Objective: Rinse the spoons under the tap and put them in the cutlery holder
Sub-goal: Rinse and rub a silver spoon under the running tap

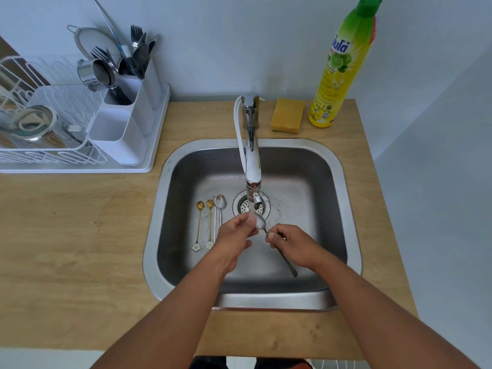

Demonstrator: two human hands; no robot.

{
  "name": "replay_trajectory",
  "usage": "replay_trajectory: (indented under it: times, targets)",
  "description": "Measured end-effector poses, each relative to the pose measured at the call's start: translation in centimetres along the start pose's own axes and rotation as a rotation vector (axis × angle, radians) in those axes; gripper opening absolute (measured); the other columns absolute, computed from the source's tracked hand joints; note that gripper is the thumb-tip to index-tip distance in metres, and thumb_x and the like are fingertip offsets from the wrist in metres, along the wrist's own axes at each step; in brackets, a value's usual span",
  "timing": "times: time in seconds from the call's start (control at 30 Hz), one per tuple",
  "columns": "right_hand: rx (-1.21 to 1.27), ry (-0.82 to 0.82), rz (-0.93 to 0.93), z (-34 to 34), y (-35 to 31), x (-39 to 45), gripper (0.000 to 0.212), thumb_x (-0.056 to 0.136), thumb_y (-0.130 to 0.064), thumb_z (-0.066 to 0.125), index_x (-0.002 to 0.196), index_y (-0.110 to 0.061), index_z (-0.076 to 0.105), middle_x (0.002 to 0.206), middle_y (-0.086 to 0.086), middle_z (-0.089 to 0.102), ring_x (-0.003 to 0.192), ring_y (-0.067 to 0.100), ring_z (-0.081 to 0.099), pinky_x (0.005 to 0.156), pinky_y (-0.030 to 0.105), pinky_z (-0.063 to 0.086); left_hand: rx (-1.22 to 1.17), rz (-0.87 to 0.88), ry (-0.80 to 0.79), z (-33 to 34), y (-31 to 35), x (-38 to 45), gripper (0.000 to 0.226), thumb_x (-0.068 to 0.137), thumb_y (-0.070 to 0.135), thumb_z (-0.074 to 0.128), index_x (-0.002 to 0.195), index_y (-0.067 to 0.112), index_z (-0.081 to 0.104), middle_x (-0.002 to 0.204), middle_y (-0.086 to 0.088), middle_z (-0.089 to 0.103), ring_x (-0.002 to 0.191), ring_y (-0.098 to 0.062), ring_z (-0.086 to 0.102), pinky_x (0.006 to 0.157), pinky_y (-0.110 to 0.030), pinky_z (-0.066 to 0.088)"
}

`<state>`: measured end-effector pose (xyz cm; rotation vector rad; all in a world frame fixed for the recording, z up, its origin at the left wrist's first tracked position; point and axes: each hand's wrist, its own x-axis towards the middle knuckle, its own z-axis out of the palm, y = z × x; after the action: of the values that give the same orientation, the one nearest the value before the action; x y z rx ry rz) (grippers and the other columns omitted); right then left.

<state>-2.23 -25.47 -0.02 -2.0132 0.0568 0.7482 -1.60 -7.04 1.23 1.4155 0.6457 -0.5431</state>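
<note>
Two bare forearms reach in from the near edge over a wooden counter (pixel 80 262) with pale grain; between them lies a square steel sink (pixel 343 182) with rounded corners and a dull, scuffed floor. The right hand (pixel 290 242) pinches the thin handle of a silver spoon (pixel 260 223) between thumb and curled fingers, the handle's tail slanting back under the wrist; the left hand (pixel 234 233) has its fingertips closed on the spoon's bowl, which sits under the tap's water stream, glossy and blurred by the flow. On the sink floor left of the hands lie four more spoons (pixel 211 222) side by side, bowls pointing away: two slim gold ones with white flower ends, two silver. Just beyond, a round perforated drain (pixel 243 206) sits below a chrome tap (pixel 251 145) with a white hose. Farther back, a yellow sponge (pixel 287 115) and a tall green-yellow soap bottle (pixel 343 65) stand on the counter at right; at left, a white plastic holder (pixel 119 134) with dark forks and spoons standing upright in its far compartments, fixed to a white wire rack (pixel 40 123).
</note>
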Motion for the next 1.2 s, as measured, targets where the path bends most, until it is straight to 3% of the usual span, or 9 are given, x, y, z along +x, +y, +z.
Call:
replay_trajectory:
  times: [0.13,0.27,0.43,0.6,0.7,0.83,0.93,1.03,1.2]
  targets:
    - [0.013,-0.02,0.005,-0.3,0.0,0.1,0.019,0.104,-0.025,0.057,0.092,-0.018,0.07,0.085,-0.005,0.07,0.076,0.005,0.059,0.073,0.022,0.046,0.149,0.079,-0.043,-0.5,-0.4,0.4,0.046,0.099,0.015,0.07,0.143,0.021,0.061,0.118,-0.006,0.076,0.094,-0.007,0.066,0.078,-0.022,0.05]
    - [-0.003,-0.043,-0.003,-0.4,-0.1,0.0,0.022,0.105,-0.026,0.057,0.095,-0.014,0.072,0.084,-0.005,0.07,0.064,-0.004,0.055,0.065,0.014,0.044,0.245,0.161,-0.084,-1.0,-0.2,1.0,0.049,0.094,0.015,0.077,0.14,0.021,0.062,0.084,0.009,0.074,0.079,0.003,0.066,0.078,-0.013,0.047]
    - [0.017,0.04,-0.019,-0.1,-0.5,0.1,0.016,0.105,-0.027,0.057,0.099,-0.021,0.071,0.093,-0.004,0.072,0.086,0.01,0.066,0.082,0.029,0.053,0.189,0.145,0.003,-0.8,0.5,1.2,0.037,0.089,0.021,0.083,0.121,0.031,0.067,0.086,0.01,0.08,0.092,-0.005,0.073,0.085,-0.029,0.05]
    - [-0.201,0.103,-0.052,0.9,-1.1,0.4,0.015,0.101,-0.038,0.058,0.099,-0.03,0.07,0.097,-0.013,0.071,0.089,0.012,0.065,0.081,0.038,0.057,0.053,0.132,0.143,0.2,0.6,1.3,0.032,0.083,0.02,0.088,0.1,0.035,0.066,0.078,0.016,0.079,0.08,0.002,0.073,0.073,-0.021,0.046]
    - [-0.34,0.092,-0.054,1.4,-1.3,0.4,0.02,0.103,-0.038,0.05,0.101,-0.031,0.07,0.101,-0.013,0.073,0.093,0.015,0.067,0.082,0.042,0.058,0.046,0.126,0.09,0.6,0.9,1.1,0.029,0.085,0.02,0.087,0.105,0.031,0.069,0.084,0.009,0.081,0.082,0.001,0.074,0.077,-0.018,0.046]
    - [-0.386,0.15,-0.049,1.7,-0.8,0.2,0.022,0.103,-0.043,0.052,0.094,-0.031,0.069,0.088,-0.013,0.072,0.081,0.014,0.065,0.075,0.041,0.058,0.178,0.138,0.123,0.2,1.3,1.3,0.019,0.09,0.036,0.08,0.104,0.023,0.08,0.092,0.006,0.081,0.092,-0.01,0.075,0.086,-0.027,0.053]
    - [-0.337,0.181,-0.029,1.8,-0.4,0.1,0.021,0.101,-0.045,0.055,0.097,-0.033,0.072,0.089,-0.014,0.073,0.084,0.012,0.065,0.076,0.038,0.058,0.262,0.148,0.192,0.0,1.3,1.2,0.022,0.099,0.042,0.067,0.095,0.027,0.082,0.096,0.006,0.078,0.098,-0.016,0.069,0.077,-0.027,0.053]
    - [-0.226,0.183,0.003,1.9,-0.4,0.3,0.018,0.099,-0.043,0.061,0.099,-0.033,0.076,0.09,-0.016,0.075,0.088,0.009,0.067,0.081,0.038,0.058,0.214,0.096,0.144,-0.1,1.1,0.6,0.027,0.103,0.045,0.057,0.093,0.031,0.078,0.106,0.005,0.073,0.106,-0.018,0.064,0.095,-0.04,0.053]
    - [0.137,0.217,0.028,2.0,-1.3,1.3,0.005,0.088,-0.029,0.077,0.089,-0.026,0.081,0.088,-0.014,0.079,0.088,0.004,0.072,0.093,0.036,0.057,0.247,0.001,0.044,-0.6,-0.5,-0.6,0.031,0.109,0.044,0.046,0.115,0.029,0.073,0.11,0.009,0.074,0.103,-0.013,0.066,0.074,-0.03,0.046]
